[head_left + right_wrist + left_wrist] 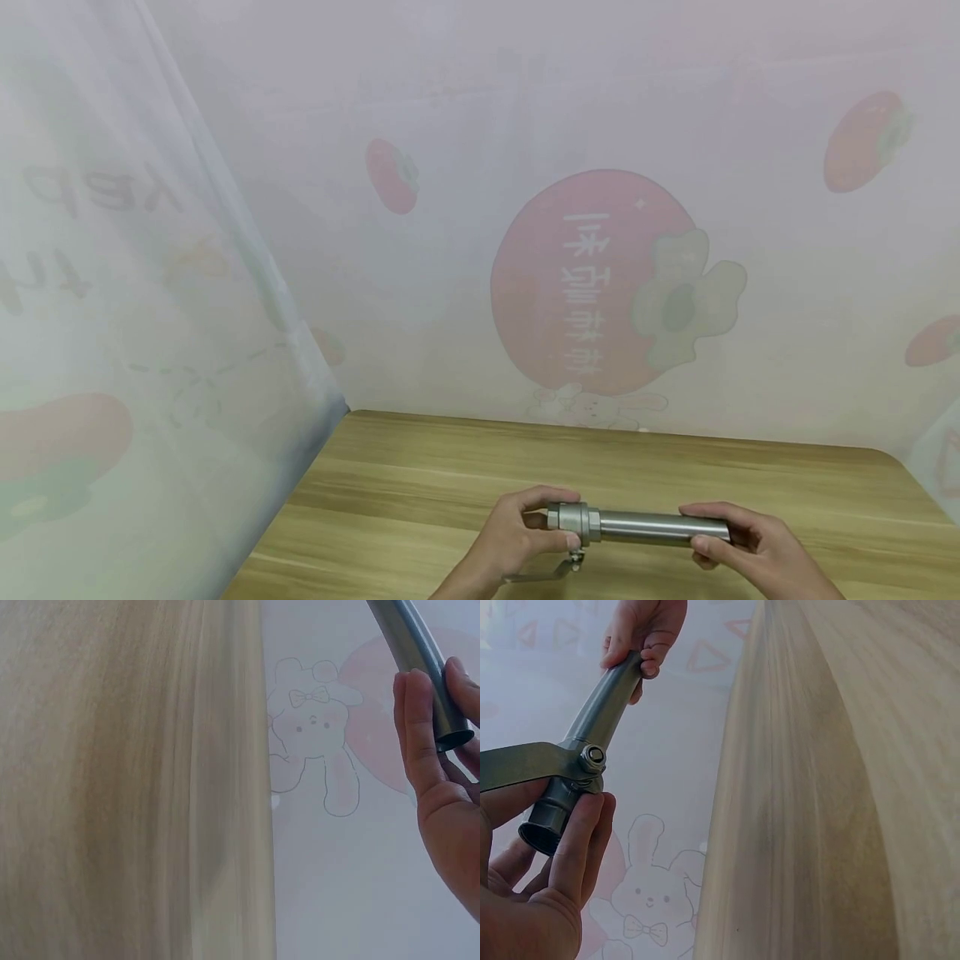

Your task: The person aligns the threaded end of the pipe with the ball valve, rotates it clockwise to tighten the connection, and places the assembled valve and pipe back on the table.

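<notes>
A metal ball valve (573,522) joins a straight steel pipe (648,527), and both are held level above the table in the head view. My left hand (517,536) grips the valve body between thumb and fingers. The valve's flat lever handle (542,575) slants down and left, below the valve. Around the pipe's far right end curl the thumb and fingers of my right hand (757,546). In the left wrist view the valve's open end (541,834) faces the camera. The pipe's open end (454,739) shows in the right wrist view.
Beneath the hands lies a wood-grain table (420,475) with rounded far corners. A pale curtain (450,292) printed with fruit and rabbits hangs behind it. Another printed curtain (112,333) hangs along the left side.
</notes>
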`<state>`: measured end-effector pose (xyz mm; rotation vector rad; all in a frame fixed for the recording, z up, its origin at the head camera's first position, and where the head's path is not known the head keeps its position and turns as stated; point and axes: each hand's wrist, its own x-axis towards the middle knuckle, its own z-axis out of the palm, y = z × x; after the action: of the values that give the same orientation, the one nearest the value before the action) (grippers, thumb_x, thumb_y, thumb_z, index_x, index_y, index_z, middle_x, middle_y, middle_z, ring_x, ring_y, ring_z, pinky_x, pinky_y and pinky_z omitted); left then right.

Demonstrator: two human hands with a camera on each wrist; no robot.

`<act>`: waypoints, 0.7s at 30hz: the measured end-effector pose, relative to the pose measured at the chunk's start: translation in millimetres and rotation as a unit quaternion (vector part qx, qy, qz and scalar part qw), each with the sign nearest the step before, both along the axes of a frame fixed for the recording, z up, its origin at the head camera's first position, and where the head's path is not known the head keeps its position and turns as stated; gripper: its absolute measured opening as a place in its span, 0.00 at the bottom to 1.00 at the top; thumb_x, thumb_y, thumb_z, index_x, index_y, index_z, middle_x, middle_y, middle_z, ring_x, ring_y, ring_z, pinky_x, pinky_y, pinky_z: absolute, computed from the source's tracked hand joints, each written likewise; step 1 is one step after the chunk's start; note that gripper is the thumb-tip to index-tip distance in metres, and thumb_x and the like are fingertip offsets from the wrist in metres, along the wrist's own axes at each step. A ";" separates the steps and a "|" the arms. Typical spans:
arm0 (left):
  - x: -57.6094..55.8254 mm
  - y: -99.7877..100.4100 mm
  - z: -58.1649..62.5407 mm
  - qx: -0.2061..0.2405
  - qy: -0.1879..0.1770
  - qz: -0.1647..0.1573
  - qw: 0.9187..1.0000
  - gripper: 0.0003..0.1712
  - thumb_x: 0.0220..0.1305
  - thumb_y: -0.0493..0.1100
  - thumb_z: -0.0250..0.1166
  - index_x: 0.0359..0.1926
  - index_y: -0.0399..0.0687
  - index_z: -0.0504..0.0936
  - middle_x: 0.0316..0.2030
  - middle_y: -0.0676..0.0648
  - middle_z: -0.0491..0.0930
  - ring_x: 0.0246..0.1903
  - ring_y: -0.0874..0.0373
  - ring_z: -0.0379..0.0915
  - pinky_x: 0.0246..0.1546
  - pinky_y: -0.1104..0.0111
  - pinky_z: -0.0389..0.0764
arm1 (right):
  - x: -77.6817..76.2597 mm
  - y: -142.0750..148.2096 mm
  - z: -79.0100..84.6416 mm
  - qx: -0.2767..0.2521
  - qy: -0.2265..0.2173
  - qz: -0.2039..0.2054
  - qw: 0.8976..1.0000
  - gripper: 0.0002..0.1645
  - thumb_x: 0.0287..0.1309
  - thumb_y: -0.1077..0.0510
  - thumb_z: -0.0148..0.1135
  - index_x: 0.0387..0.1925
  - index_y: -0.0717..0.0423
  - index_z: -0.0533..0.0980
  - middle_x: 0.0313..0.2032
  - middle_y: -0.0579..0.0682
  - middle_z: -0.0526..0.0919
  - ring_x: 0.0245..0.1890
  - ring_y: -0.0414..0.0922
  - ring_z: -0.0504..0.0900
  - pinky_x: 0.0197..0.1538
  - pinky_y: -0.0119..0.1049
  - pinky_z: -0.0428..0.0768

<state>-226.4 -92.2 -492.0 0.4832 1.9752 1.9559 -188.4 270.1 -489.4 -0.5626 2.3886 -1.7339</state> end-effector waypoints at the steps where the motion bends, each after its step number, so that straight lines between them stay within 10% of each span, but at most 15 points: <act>1: -0.1 -0.2 -0.5 0.000 -0.001 -0.002 1.000 0.25 0.61 0.38 0.81 0.60 0.54 0.90 0.54 0.47 0.89 0.48 0.50 0.88 0.48 0.66 0.87 | 0.0 0.1 0.5 0.000 -0.002 0.002 1.000 0.21 0.80 0.63 0.60 0.68 0.69 0.78 0.43 0.44 0.93 0.41 0.41 0.92 0.45 0.40 0.91; 21: -4.9 -4.0 -4.8 -0.042 0.004 -0.010 0.999 0.25 0.60 0.40 0.82 0.59 0.58 0.90 0.53 0.50 0.89 0.46 0.52 0.87 0.48 0.64 0.87 | 1.6 -4.8 -5.9 0.111 0.094 -0.049 0.988 0.17 0.72 0.62 0.70 0.60 0.57 0.86 0.47 0.35 0.89 0.36 0.29 0.79 0.35 0.31 0.81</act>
<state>-231.3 -96.2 -496.8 0.4890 2.0396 1.8545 -186.9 265.3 -495.3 -0.6094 2.7367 -1.4787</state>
